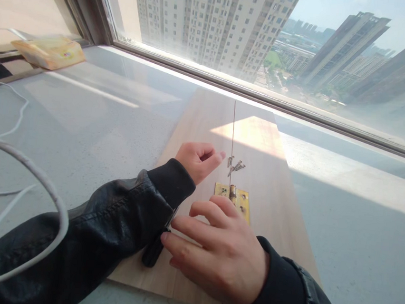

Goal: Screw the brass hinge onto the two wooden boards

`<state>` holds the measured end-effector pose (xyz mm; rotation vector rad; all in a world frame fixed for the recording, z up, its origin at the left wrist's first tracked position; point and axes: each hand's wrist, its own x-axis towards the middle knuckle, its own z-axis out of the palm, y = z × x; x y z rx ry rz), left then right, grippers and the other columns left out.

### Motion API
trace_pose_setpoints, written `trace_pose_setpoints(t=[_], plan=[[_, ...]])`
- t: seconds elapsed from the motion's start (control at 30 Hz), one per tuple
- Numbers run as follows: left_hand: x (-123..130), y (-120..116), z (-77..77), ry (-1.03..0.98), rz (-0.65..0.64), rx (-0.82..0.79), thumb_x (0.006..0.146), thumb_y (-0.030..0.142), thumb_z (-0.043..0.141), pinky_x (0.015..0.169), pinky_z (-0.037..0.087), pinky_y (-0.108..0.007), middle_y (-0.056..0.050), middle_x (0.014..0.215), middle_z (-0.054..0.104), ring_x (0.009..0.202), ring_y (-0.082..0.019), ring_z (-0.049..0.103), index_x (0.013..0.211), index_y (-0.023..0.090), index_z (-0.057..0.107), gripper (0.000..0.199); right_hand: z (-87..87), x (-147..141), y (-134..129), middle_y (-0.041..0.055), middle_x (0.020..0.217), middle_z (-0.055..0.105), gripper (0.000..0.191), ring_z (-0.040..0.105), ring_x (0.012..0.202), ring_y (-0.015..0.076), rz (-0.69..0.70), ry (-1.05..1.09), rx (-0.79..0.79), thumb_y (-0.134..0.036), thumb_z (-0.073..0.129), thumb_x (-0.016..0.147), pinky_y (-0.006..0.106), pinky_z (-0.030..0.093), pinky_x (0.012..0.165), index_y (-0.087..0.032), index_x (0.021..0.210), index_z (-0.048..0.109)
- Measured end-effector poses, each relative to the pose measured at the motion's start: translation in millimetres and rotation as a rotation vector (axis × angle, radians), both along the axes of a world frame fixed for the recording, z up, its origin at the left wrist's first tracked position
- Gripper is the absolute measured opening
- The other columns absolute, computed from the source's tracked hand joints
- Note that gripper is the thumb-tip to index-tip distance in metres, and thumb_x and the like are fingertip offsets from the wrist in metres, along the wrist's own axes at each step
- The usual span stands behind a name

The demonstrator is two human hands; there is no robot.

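My left hand (198,162) is closed with curled fingers, its thumb pointing at several small screws (238,166) on a pale wooden board (273,197). No object shows in it. Below the screws, a yellow-gold hinge (243,203) lies across the board's seam, partly covered by my right hand (220,249). That hand hovers palm down with its fingers bent and apart. Its lowest fingertips are at the upper end of a black handle (152,253), which looks like a screwdriver's. My left sleeve hides part of this tool, and whether the fingertips touch it is unclear.
The board lies on a grey-white surface (354,243) beneath a large window frame (202,78). A white cable (51,185) loops over my left sleeve in the foreground. At the back left sits a yellowish soft packet (50,51). Sunlight crosses the board's far part.
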<state>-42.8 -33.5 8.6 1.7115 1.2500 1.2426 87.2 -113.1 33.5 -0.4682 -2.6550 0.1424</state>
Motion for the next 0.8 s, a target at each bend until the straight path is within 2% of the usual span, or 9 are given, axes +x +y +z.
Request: trace_pose_setpoints(t=[0.17, 0.33, 0.4, 0.47, 0.53, 0.6, 0.67, 0.73, 0.8], plan=[[0.7, 1.2, 0.0, -0.029, 0.015, -0.003, 0.076, 0.033, 0.055, 0.049, 0.023, -0.024, 0.006, 0.048, 0.024, 0.049, -0.007, 0.025, 0.047, 0.017, 0.032, 0.040, -2.8, -14.1, -14.1, -0.0001, 0.088, 0.063, 0.022, 0.045, 0.076, 0.0175, -0.014, -0.146, -0.082, -0.024, 0.045, 0.090, 0.037, 0.032, 0.062, -0.022, 0.108, 0.058], [0.3, 1.8, -0.2, -0.037, 0.027, 0.001, 0.077, 0.034, 0.054, 0.049, 0.023, -0.024, 0.006, 0.048, 0.024, 0.049, -0.007, 0.024, 0.047, 0.017, 0.031, 0.041, 18.5, -13.1, -16.5, 0.0016, 0.072, 0.057, 0.015, 0.046, 0.066, 0.0166, -0.007, -0.193, -0.176, -0.019, 0.045, 0.087, 0.035, 0.037, 0.055, -0.017, 0.083, 0.059], [0.1, 2.3, -1.0, -0.045, 0.028, -0.011, 0.076, 0.035, 0.054, 0.048, 0.023, -0.024, 0.006, 0.047, 0.024, 0.049, -0.007, 0.024, 0.047, 0.017, 0.032, 0.041, 35.5, -2.2, -8.1, 0.0032, 0.078, 0.060, 0.010, 0.052, 0.071, 0.0159, -0.046, -0.059, -0.336, -0.013, 0.049, 0.082, 0.032, 0.044, 0.061, -0.015, 0.088, 0.058], [0.2, 2.8, -1.8, -0.054, 0.030, -0.021, 0.076, 0.036, 0.054, 0.048, 0.023, -0.023, 0.006, 0.047, 0.025, 0.049, -0.007, 0.026, 0.047, 0.017, 0.033, 0.041, 50.2, 12.4, 7.2, 0.0023, 0.082, 0.062, 0.026, 0.056, 0.071, 0.0141, -0.074, 0.200, -0.526, -0.007, 0.055, 0.073, 0.028, 0.049, 0.061, -0.016, 0.097, 0.055], [0.5, 3.1, -2.2, -0.054, 0.033, -0.015, 0.077, 0.037, 0.054, 0.048, 0.024, -0.023, 0.006, 0.047, 0.026, 0.048, -0.007, 0.027, 0.047, 0.016, 0.034, 0.041, 58.1, 24.9, 26.3, 0.0023, 0.080, 0.061, 0.025, 0.060, 0.070, 0.0163, -0.131, 0.433, -0.791, -0.005, 0.044, 0.073, 0.032, 0.051, 0.062, -0.020, 0.091, 0.054], [0.7, 3.0, -1.9, -0.042, 0.034, -0.006, 0.076, 0.037, 0.054, 0.048, 0.024, -0.023, 0.006, 0.047, 0.027, 0.048, -0.007, 0.027, 0.046, 0.016, 0.035, 0.041, 58.4, 30.8, 43.0, 0.0026, 0.078, 0.054, 0.022, 0.059, 0.065, 0.0180, -0.153, 0.773, -1.033, -0.010, 0.039, 0.070, 0.038, 0.050, 0.060, -0.021, 0.083, 0.052], [0.7, 2.9, -1.3, -0.035, 0.029, -0.011, 0.076, 0.035, 0.055, 0.048, 0.024, -0.023, 0.007, 0.047, 0.026, 0.048, -0.007, 0.027, 0.046, 0.016, 0.034, 0.040, 53.5, 29.6, 52.3, 0.0008, 0.071, 0.044, 0.017, 0.050, 0.055, 0.0145, -0.196, 0.977, -1.181, -0.016, 0.040, 0.068, 0.034, 0.044, 0.051, -0.021, 0.079, 0.052], [0.4, 3.0, -0.9, -0.034, 0.025, -0.016, 0.075, 0.034, 0.055, 0.048, 0.024, -0.023, 0.007, 0.047, 0.026, 0.048, -0.007, 0.026, 0.046, 0.017, 0.033, 0.040, 46.6, 23.9, 53.6, -0.0008, 0.066, 0.037, 0.015, 0.040, 0.049, 0.0116, -0.208, 1.060, -1.236, -0.027, 0.040, 0.075, 0.029, 0.035, 0.044, -0.021, 0.075, 0.053], [-0.1, 3.3, -1.0, -0.030, 0.024, -0.009, 0.074, 0.033, 0.056, 0.048, 0.024, -0.023, 0.007, 0.047, 0.026, 0.049, -0.007, 0.027, 0.047, 0.016, 0.033, 0.039, 39.6, 17.7, 50.3, -0.0016, 0.063, 0.035, 0.029, 0.035, 0.048, 0.0111, -0.168, 1.080, -1.230, -0.041, 0.035, 0.082, 0.028, 0.030, 0.043, -0.021, 0.071, 0.052]])
